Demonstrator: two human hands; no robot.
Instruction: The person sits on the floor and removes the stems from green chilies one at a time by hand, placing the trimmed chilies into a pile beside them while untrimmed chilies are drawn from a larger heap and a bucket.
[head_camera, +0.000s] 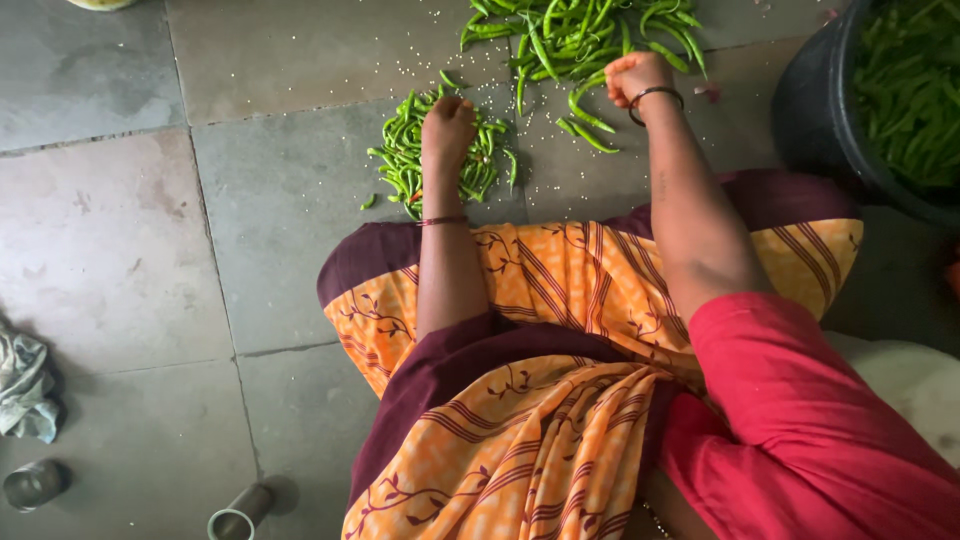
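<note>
Grey stone floor (120, 250) of large slabs with dark joints lies under dim, soft, even light.

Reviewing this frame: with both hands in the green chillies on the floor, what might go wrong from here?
1. Bare skin: the left hand presses into the near chilli pile and the right hand grips chillies at the far pile; sap may irritate skin.
2. Loose chillies and scattered seeds lie on the stone floor, likely picking up dirt.

Both arms stretch forward, left hand (447, 128) pressed palm-down, right hand (636, 78) curled in a loose fist.
</note>
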